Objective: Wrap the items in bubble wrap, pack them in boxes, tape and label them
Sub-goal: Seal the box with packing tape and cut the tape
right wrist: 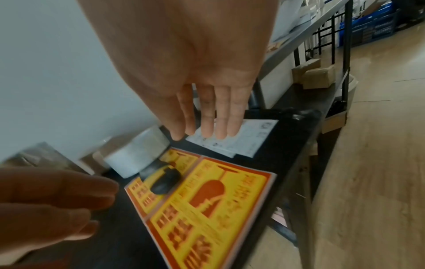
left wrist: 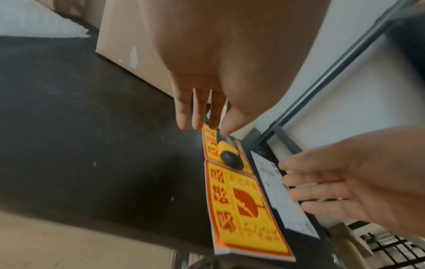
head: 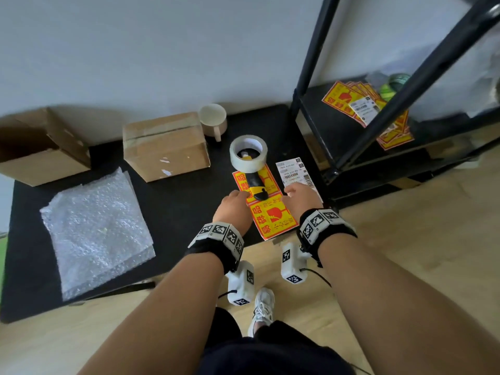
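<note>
— Both hands first, from the head view: how do they stand?
— Left hand point(head: 233, 205) reaches over the near edge of the yellow-and-red fragile stickers point(head: 272, 216), fingers forward, beside the yellow-and-black box cutter point(head: 257, 186). Right hand point(head: 301, 194) lies over the white shipping label point(head: 295, 171), just right of the stickers. Neither grips anything.
— And the packing things?
— A roll of clear tape point(head: 248, 155) sits on the far end of the cutter. Behind it stands a beige mug point(head: 213, 121), with a taped cardboard box point(head: 165, 146) beside it and an open box point(head: 40, 146) further left. Bubble wrap sheets point(head: 94, 231) lie at the left of the black mat point(head: 184, 212). More stickers point(head: 362, 109) are on the black shelf unit point(head: 349, 136).
— Left wrist view?
— Left hand point(left wrist: 207, 72) has straight fingers, relaxed, their tips over the cutter point(left wrist: 228, 154); whether they touch it I cannot tell. The right hand point(left wrist: 358, 183) comes in flat, palm showing, fingers straight over the label point(left wrist: 282, 196). The stickers point(left wrist: 241, 209) lie flat on the mat.
— Right wrist view?
— Right hand point(right wrist: 202, 72), fingers extended and loose, hangs over the label point(right wrist: 243, 140). The left hand point(right wrist: 50, 205) is blurred at lower left, near the cutter point(right wrist: 163, 179), which rests on the stickers point(right wrist: 207, 209) against the tape roll point(right wrist: 138, 154).
</note>
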Tool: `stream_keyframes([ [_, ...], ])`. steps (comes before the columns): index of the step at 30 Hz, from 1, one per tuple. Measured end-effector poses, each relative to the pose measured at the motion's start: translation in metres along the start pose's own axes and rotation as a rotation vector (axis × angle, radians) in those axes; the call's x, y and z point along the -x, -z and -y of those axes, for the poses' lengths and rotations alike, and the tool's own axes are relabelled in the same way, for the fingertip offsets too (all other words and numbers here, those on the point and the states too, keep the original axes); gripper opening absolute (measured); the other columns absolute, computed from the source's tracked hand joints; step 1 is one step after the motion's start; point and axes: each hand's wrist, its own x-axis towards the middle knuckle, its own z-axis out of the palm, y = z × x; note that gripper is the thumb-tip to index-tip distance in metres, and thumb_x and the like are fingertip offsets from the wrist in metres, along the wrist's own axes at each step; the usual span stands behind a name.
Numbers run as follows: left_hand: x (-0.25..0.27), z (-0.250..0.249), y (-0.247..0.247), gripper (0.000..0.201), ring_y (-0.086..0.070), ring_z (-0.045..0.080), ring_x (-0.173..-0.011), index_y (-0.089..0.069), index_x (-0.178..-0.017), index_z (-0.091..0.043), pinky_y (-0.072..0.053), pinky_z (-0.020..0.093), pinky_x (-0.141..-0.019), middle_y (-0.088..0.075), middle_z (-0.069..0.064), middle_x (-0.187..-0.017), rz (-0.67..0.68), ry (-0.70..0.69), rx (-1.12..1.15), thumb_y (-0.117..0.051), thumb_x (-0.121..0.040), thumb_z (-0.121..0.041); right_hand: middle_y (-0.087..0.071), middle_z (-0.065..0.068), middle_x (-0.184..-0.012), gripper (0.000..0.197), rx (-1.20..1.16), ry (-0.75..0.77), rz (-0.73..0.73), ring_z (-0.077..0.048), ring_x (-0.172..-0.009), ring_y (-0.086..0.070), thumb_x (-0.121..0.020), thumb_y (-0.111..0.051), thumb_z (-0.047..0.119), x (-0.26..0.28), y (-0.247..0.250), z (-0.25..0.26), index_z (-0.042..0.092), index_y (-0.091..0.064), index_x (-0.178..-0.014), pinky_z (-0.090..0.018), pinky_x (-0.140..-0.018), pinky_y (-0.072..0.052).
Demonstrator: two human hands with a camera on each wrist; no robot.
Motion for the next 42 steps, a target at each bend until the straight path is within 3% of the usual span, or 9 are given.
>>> stream_keyframes([
  [6, -0.004, 0.001, -0.035, 0.052, -0.039, 0.021, -0.137, -0.043, -0.146, -0.025, -0.041, 0.039, -0.109, -0.035, -0.001, -0.155, 0.068, -0.013, -0.079, -0.042, -0.096, -0.009, -0.064, -0.008, -0.127, 0.032, 0.143, 0.012, 0.095, -0.024, -0.116, -0.06, -0.096, -0.058, 0.02, -0.009, -0.017, -0.024, 0.011, -0.06, -0.126, -0.034, -0.092, -0.05],
  [10, -0.002, -0.003, -0.032, 0.046, -0.037, 0.024, -0.136, -0.048, -0.142, -0.02, -0.042, 0.041, -0.108, -0.035, 0.0, -0.154, 0.085, -0.031, -0.142, -0.041, -0.098, -0.009, -0.063, -0.01, -0.127, 0.034, 0.197, 0.019, 0.095, -0.027, -0.118, -0.058, -0.096, -0.055, 0.018, -0.019, -0.026, -0.021, 0.01, -0.057, -0.129, -0.034, -0.092, -0.047],
  [14, -0.003, 0.0, -0.029, 0.048, -0.029, 0.022, -0.141, -0.046, -0.144, -0.021, -0.038, 0.041, -0.111, -0.031, -0.001, -0.156, 0.099, -0.046, -0.176, -0.043, -0.097, -0.008, -0.062, -0.011, -0.119, 0.031, 0.196, -0.031, 0.101, -0.029, -0.11, -0.059, -0.094, -0.059, 0.019, -0.026, -0.035, -0.013, 0.01, -0.053, -0.123, -0.035, -0.083, -0.047],
  [20, -0.009, 0.009, -0.031, 0.055, -0.023, 0.019, -0.144, -0.044, -0.145, -0.023, -0.038, 0.041, -0.111, -0.027, -0.003, -0.158, 0.126, -0.052, -0.218, -0.043, -0.094, -0.003, -0.052, -0.015, -0.126, 0.039, 0.232, -0.078, 0.065, -0.031, -0.118, -0.052, -0.091, -0.064, 0.02, -0.028, -0.044, -0.006, 0.01, -0.049, -0.126, -0.038, -0.093, -0.047],
  [29, -0.011, 0.012, -0.031, 0.054, -0.017, 0.019, -0.145, -0.042, -0.146, -0.023, -0.039, 0.043, -0.111, -0.024, -0.004, -0.158, 0.151, -0.047, -0.244, -0.045, -0.096, -0.004, -0.063, -0.007, -0.112, 0.03, 0.26, -0.116, 0.088, -0.031, -0.112, -0.057, -0.084, -0.059, 0.017, -0.034, -0.04, -0.004, 0.016, -0.059, -0.114, -0.048, -0.1, -0.045],
  [33, -0.011, 0.012, -0.029, 0.05, -0.018, 0.02, -0.145, -0.044, -0.145, -0.022, -0.036, 0.043, -0.112, -0.025, -0.003, -0.158, 0.16, -0.056, -0.236, -0.043, -0.097, -0.006, -0.065, -0.006, -0.108, 0.028, 0.171, -0.12, 0.048, -0.029, -0.105, -0.061, -0.083, -0.055, 0.018, -0.036, -0.043, -0.002, 0.018, -0.063, -0.11, -0.045, -0.091, -0.052],
  [35, -0.01, 0.012, -0.03, 0.05, -0.02, 0.02, -0.144, -0.045, -0.144, -0.022, -0.035, 0.044, -0.113, -0.027, -0.004, -0.157, 0.147, -0.054, -0.209, -0.042, -0.097, -0.007, -0.069, -0.007, -0.098, 0.023, 0.04, -0.135, 0.037, -0.029, -0.088, -0.066, -0.083, -0.054, 0.019, -0.04, -0.047, -0.002, 0.017, -0.063, -0.104, -0.04, -0.075, -0.056],
  [37, -0.01, 0.013, -0.031, 0.05, -0.021, 0.019, -0.144, -0.046, -0.143, -0.022, -0.034, 0.043, -0.114, -0.029, -0.004, -0.156, 0.126, -0.047, -0.162, -0.041, -0.097, -0.005, -0.069, -0.007, -0.095, 0.02, -0.019, -0.129, 0.035, -0.028, -0.084, -0.067, -0.089, -0.053, 0.015, -0.039, -0.045, 0.001, 0.012, -0.062, -0.106, -0.032, -0.064, -0.051],
  [42, -0.008, 0.011, -0.025, 0.046, -0.042, 0.019, -0.134, -0.054, -0.137, -0.019, -0.039, 0.031, -0.107, -0.041, -0.002, -0.149, 0.046, 0.013, 0.011, -0.039, -0.096, -0.005, -0.066, -0.007, -0.105, 0.024, -0.081, -0.118, 0.017, -0.026, -0.092, -0.064, -0.094, -0.049, 0.012, -0.035, -0.029, 0.01, 0.01, -0.06, -0.116, -0.032, -0.07, -0.046],
])
